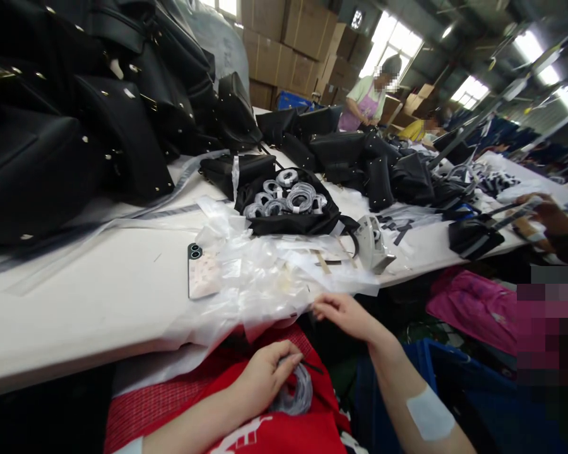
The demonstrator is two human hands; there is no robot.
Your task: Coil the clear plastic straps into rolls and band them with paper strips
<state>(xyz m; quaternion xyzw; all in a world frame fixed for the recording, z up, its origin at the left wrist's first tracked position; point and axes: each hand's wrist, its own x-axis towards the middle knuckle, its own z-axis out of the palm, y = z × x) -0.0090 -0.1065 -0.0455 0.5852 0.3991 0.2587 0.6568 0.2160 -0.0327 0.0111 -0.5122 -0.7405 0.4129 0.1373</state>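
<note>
Over my lap, my left hand [271, 373] is closed around a coiled grey strap [297, 392], which hangs against the red apron [307, 435]. A thin dark end sticks out past the thumb. My right hand [337, 313] is at the table's front edge, beside clear plastic bags [255, 277]. Its fingers are curled together, and what they hold, if anything, is too small to make out. Farther back, several similar grey coils [300, 197] with white bands lie in an open black bag [293, 226].
A phone [202, 271] lies left of the plastic. A grey-white tape dispenser [375, 244] stands to the right. Black handbags [123, 132] are piled at left and across the back. Beneath the table is a blue crate [421, 359]. Co-workers, including a person [366, 104] behind, are nearby.
</note>
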